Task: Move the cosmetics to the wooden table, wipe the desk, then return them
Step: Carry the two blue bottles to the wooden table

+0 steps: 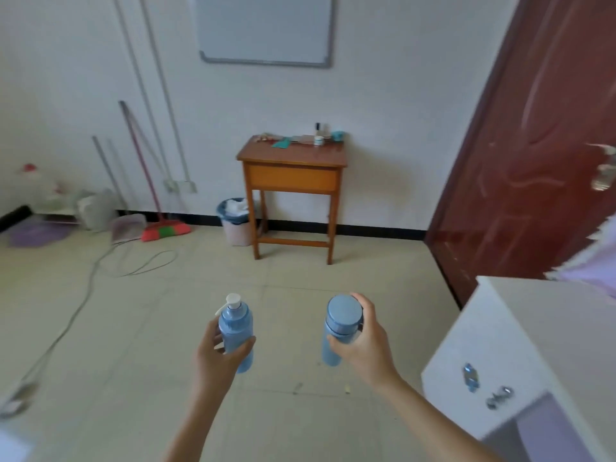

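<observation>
the left hand (216,353) grips a blue pump bottle (235,323) round its lower half, fingers and thumb curled about the body, with the white pump head sticking up above the hand. the right hand (365,345) holds a second blue bottle (343,311), this one with a wide blue cap, thumb on the near side and fingers wrapped round the far side just below the cap. both bottles are held upright over the tiled floor (300,278), side by side but well apart, neither resting on anything. straight ahead against the wall stands the wooden table (293,154), well apart from the hands. along its back edge lie a few small items: a white jar (319,140), a teal cup (338,135), a dark-capped vial (317,127) and a flat teal piece (281,143); the rest is too blurred to tell. a corner of the white desk (533,321) shows at the right, near the right forearm. just left of the table legs is a lined bin (233,221). further left a broom (165,230) leans on the wall, and a cable (83,295) trails across the floor. a dark red door (533,145) stands at the right and a whiteboard (266,28) hangs above the table.
</observation>
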### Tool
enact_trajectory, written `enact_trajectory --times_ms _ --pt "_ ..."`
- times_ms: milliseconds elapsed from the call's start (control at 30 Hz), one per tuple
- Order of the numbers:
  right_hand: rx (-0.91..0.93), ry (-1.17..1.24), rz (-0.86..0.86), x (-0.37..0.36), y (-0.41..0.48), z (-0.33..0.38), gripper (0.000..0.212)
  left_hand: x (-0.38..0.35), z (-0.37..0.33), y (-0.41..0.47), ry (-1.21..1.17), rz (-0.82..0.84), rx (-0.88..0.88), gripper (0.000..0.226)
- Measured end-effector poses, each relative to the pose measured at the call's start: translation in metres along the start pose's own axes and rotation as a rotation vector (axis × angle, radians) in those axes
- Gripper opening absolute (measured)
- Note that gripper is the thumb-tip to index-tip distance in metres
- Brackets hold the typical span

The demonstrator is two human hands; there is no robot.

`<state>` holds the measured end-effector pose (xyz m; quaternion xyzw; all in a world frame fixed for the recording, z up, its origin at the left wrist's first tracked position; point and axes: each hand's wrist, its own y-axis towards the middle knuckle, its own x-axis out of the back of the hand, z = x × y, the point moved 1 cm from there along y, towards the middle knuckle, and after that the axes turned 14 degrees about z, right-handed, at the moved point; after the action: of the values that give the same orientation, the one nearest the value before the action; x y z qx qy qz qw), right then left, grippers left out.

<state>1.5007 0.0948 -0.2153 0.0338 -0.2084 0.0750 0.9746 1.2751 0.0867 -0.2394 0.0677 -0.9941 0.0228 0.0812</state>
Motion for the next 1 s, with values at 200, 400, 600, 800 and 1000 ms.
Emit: enact_trajectory --times_ms 200,400,600,800,1000 --pt "0.084 -0.007 0.133 -0.059 0.064 0.043 0.072 0.075 0.002 0.033 0.018 -0.084 -0.017 0.061" --pt "0.159 -0.023 0.168 -0.069 0.134 0.051 0.072 0.090 -0.005 0.094 0.038 -0.108 -0.026 0.059" --pt "0.236 -0.052 0.176 -0.055 0.240 0.047 0.074 0.082 -0.019 0.187 0.089 -0.146 -0.070 0.055" --pt "0.298 -0.035 0.238 -0.044 0.356 0.049 0.074 0.076 -0.039 0.282 0.048 -0.241 -0.058 0.045" --pt "0.248 -0.042 0.299 -0.055 0.434 0.029 0.072 0.069 -0.024 0.350 0.032 -0.286 0.020 0.037"
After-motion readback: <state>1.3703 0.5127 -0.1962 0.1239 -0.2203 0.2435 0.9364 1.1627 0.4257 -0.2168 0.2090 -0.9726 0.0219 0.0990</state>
